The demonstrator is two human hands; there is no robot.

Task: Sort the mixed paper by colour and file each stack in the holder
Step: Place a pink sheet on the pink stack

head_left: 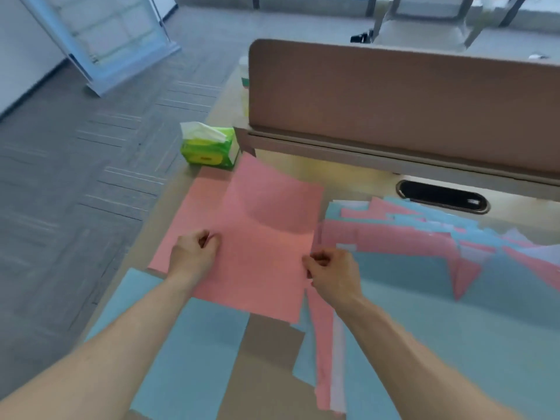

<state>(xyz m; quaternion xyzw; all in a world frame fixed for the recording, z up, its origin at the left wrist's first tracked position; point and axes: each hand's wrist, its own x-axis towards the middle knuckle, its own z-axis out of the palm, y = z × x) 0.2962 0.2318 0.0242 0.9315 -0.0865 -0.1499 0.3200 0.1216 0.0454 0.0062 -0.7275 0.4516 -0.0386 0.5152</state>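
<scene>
A pink sheet (266, 237) is pinched at its side edges by the left hand (194, 253) and the right hand (333, 271), over the pink stack (185, 213) on the worktop (266, 356). Sorting is judged under way. Next, the sheet must be squared onto that stack. The mixed pile (424, 241) is left waiting to the right.

I see a tan laminate worktop (268, 353) carrying a green plastic tissue pack (209, 147) at eleven o'clock, pink paper sheets (189, 213) at centre, blue paper sheets (194, 344) at seven, and a mixed pink, blue and white paper spread (424, 241) at three.
</scene>
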